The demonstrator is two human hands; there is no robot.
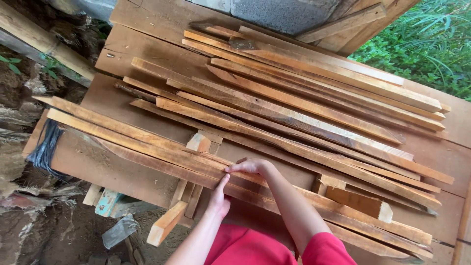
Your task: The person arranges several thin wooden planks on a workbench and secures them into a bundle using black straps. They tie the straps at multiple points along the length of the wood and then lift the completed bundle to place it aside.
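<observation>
Down at the near edge of the counter (122, 169), both hands meet on one long wooden strip (162, 149), the nearest of a loose pile of rough-sawn slats (304, 105) that runs from lower right up toward the left. The left hand (219, 198) comes up from below, fingers stretched and pressed against the strip's near edge, not wrapped around anything. The right hand (249, 166) lies over the top of the same strip, fingers curled down onto its face; whether the grip reaches round the underside I cannot tell, the wood hides it.

That strip lies right at the front, resting on the other slats and on a few short offcut blocks (198, 143), one end reaching out past the counter's left corner. It looks long, thin and stiff, light for its length, likely to sag and whip if lifted by one end. The sawn faces look coarse, so slipping seems no worry, but splinters might be. Taking it with hands spread apart near the middle would balance it best.

Off to the left, dark cord (44, 147) hangs over the counter's edge, and a short block (166, 223) juts out below.
</observation>
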